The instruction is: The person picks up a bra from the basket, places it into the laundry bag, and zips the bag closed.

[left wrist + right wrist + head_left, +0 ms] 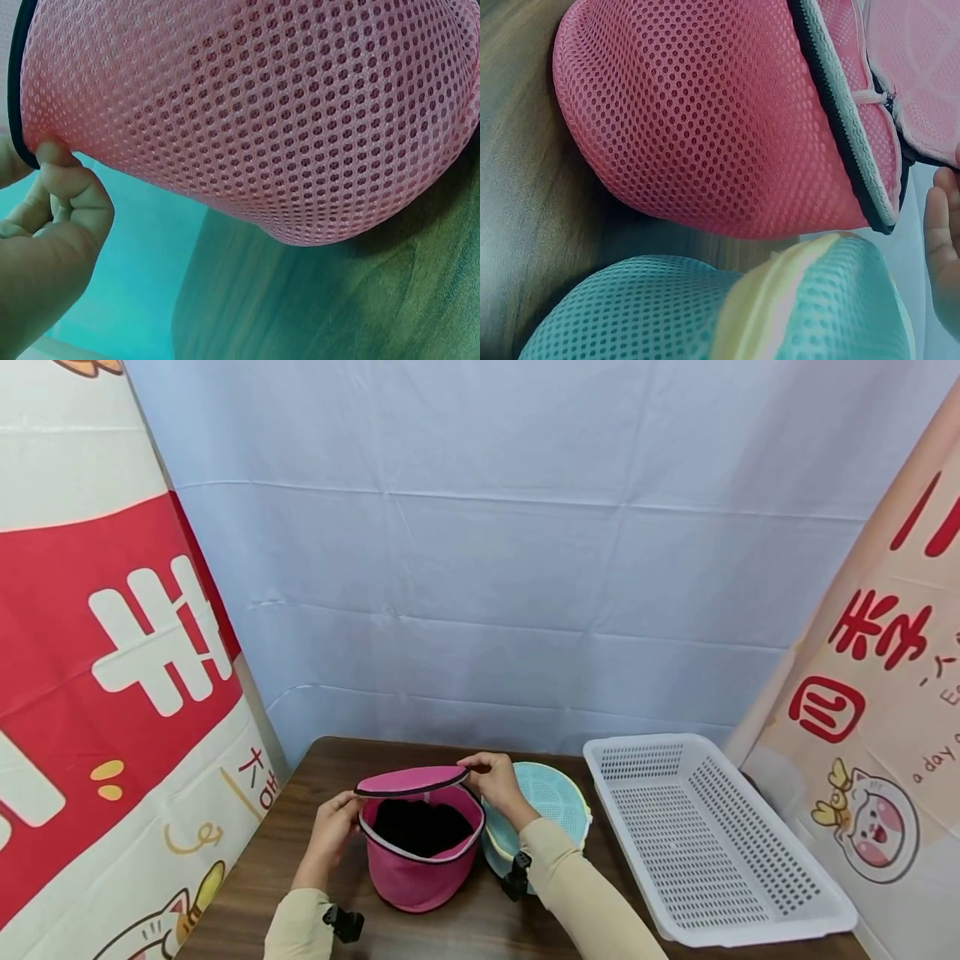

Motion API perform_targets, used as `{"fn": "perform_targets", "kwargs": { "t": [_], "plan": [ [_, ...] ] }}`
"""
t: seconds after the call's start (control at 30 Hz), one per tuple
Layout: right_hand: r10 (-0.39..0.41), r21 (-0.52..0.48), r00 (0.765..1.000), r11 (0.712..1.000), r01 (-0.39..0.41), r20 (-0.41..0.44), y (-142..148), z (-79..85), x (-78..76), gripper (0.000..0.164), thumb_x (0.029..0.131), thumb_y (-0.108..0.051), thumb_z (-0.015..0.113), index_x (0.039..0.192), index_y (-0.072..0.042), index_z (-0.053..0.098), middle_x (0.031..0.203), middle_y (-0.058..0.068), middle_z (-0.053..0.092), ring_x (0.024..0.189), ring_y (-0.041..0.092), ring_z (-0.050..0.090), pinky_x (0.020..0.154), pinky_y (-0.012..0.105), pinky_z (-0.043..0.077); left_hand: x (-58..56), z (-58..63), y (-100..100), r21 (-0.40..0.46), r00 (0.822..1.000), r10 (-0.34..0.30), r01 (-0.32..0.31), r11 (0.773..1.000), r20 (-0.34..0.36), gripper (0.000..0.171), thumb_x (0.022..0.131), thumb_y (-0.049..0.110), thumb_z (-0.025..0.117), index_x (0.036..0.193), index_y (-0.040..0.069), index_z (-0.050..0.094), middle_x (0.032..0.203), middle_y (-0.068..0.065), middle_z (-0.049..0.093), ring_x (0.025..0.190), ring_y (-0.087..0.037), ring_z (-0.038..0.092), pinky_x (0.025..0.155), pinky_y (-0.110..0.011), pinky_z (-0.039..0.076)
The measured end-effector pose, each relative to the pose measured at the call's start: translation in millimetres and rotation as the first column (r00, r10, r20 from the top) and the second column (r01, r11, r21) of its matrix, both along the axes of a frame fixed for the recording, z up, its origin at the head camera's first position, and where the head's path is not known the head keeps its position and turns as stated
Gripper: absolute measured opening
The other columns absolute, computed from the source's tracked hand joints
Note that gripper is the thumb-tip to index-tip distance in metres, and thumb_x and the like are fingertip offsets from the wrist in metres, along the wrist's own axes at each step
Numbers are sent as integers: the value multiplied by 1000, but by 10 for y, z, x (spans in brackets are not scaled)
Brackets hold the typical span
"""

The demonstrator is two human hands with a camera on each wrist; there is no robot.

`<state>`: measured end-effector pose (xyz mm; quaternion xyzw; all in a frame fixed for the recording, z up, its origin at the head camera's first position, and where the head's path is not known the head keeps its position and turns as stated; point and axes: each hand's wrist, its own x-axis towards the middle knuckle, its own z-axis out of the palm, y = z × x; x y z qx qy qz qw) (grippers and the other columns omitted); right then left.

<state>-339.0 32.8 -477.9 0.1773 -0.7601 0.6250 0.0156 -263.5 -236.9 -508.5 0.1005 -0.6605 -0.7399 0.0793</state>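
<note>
A round pink mesh laundry bag with black and white zipper edging stands on the table, its flap lid raised at the back. Something black lies inside. My left hand pinches the bag's rim on the left between thumb and fingers, as the left wrist view shows up close. On the other side, my right hand pinches the right edge of the lid and holds it up. Beside the pink bag, under my right forearm, sits a light blue mesh bag with yellow trim.
A white plastic basket with slotted walls stands at the right of the brown wooden table. A pale blue cloth hangs behind the table, and printed curtains hang at both sides.
</note>
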Motion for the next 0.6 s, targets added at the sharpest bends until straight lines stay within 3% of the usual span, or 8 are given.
{"fn": "perform_targets", "kwargs": {
  "t": [0.07,0.2,0.37,0.4,0.6],
  "plan": [
    [-4,-1,1000,1000,4,4,10,-9,-3,14,81,5,66,91,-2,72,86,9,66,45,10,41,43,25,35,-7,-20,-5,61,1000,-14,15,998,-18,11,90,0,51,87,-4,61,66,-3,49,55,-9,44,49,-21,39],
    [-9,2,1000,1000,9,18,26,-8,-3,14,80,4,67,92,-1,72,88,8,67,55,12,50,47,25,39,-2,-43,-15,148,998,-40,47,988,-45,24,88,-4,46,79,9,65,69,-4,53,57,-9,46,51,-21,40],
    [15,0,999,1000,-15,34,51,-28,-9,15,80,3,68,94,-1,71,83,7,67,57,15,52,48,31,43,7,-54,-22,200,997,-50,59,978,-52,29,88,-5,45,79,13,66,70,-5,54,57,-10,47,52,-22,40],
    [27,0,999,1000,-27,35,57,8,18,15,80,3,68,94,0,71,82,8,66,56,20,53,49,35,45,9,-54,-23,206,998,-48,57,977,-50,30,88,-5,44,79,13,66,70,-4,54,57,-10,47,52,-22,41],
    [66,17,997,998,-66,26,85,10,15,15,79,1,70,93,2,71,78,7,66,56,20,54,50,32,45,23,-51,-34,214,995,-59,75,974,-81,29,90,-3,44,87,14,68,72,-2,58,59,-9,48,54,-22,42]
  ]
}}
